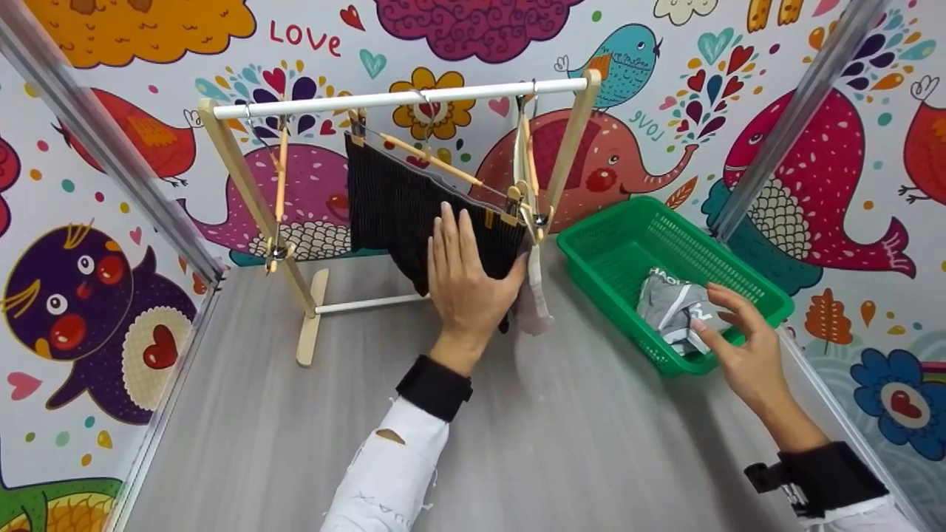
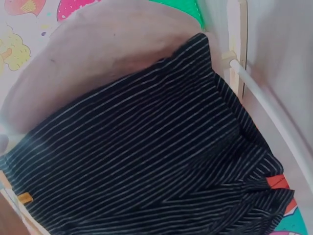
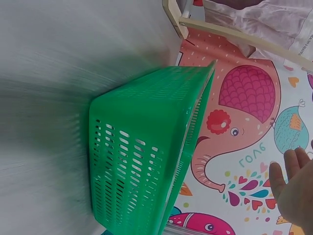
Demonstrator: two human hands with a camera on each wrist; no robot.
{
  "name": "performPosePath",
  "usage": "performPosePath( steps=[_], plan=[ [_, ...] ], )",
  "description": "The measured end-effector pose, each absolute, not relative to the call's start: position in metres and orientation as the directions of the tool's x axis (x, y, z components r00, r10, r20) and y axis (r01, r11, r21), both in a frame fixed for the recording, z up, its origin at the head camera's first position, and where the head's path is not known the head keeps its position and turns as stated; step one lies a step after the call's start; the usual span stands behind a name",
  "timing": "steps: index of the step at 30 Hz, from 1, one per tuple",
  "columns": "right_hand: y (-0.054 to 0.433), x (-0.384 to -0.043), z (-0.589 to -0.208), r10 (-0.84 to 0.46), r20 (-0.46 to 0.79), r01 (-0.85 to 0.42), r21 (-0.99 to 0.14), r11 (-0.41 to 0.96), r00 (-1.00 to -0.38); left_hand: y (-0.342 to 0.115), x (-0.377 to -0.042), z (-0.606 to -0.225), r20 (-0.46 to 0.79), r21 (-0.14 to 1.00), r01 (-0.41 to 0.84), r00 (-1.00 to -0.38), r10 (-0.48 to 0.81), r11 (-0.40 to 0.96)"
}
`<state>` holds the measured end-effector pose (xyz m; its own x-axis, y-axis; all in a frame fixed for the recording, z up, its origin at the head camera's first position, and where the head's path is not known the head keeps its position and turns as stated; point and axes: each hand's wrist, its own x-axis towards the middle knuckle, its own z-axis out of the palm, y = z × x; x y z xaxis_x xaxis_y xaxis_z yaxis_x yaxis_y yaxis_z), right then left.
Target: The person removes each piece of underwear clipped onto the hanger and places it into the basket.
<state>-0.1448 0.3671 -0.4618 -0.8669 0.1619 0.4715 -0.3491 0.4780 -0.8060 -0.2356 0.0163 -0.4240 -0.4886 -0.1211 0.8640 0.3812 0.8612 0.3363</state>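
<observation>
Hands: two in view. Left hand point(image 1: 469, 277) laid against the front of a black pinstriped garment point(image 1: 392, 199), centre of the head frame; fingers straight, nothing gripped. Right hand point(image 1: 750, 355) held at the right of the frame, over the near rim of a basket; fingers parted and lightly bent, nothing grasped. Whether the basket's contents are touched by its fingertips cannot be told.

Garments: three counted. The pinstriped one is hung by two clips from the middle hanger point(image 1: 452, 168); a small orange tag is seen at its edge. A pale pink garment point(image 1: 533, 314) is hung just behind it, partly hidden. A grey garment point(image 1: 669, 299), marked with white lettering and stripes, is contained in the basket.

Hangers: three counted on one rack point(image 1: 473, 93). Left hanger point(image 1: 281, 181) bare, seen edge-on; right hanger point(image 1: 532, 159) also edge-on, close beside the pink cloth.

Containers: one, a green perforated plastic basket point(image 1: 687, 236), upright on the grey counter point(image 1: 251, 428), right of the rack. The grey garment is bunched at its near end.

Wristbands: two, black point(image 1: 434, 388), one worn on each wrist over white sleeves point(image 1: 395, 465).
</observation>
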Motion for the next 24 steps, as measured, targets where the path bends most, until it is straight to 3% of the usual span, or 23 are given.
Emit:
performPosePath(
  steps=[7, 14, 20, 24],
  plan=[
    [0.368, -0.143, -0.464, 0.157, 0.462, -0.338, -0.804, 0.488, -0.873, 0.019, -0.238, -0.414, 0.857, 0.304, 0.313, -0.503, -0.114, 0.900],
    [0.369, -0.145, -0.467, 0.152, 0.467, -0.338, -0.795, 0.503, -0.871, 0.012, -0.233, -0.409, 0.868, 0.323, 0.332, -0.478, -0.137, 0.886],
    [0.368, -0.145, -0.467, 0.148, 0.472, -0.347, -0.794, 0.499, -0.869, 0.008, -0.224, -0.395, 0.878, 0.381, 0.371, -0.432, -0.206, 0.847],
    [0.367, -0.145, -0.466, 0.144, 0.477, -0.355, -0.795, 0.491, -0.867, 0.003, -0.219, -0.381, 0.854, 0.457, 0.374, -0.438, -0.281, 0.807]
  ],
)
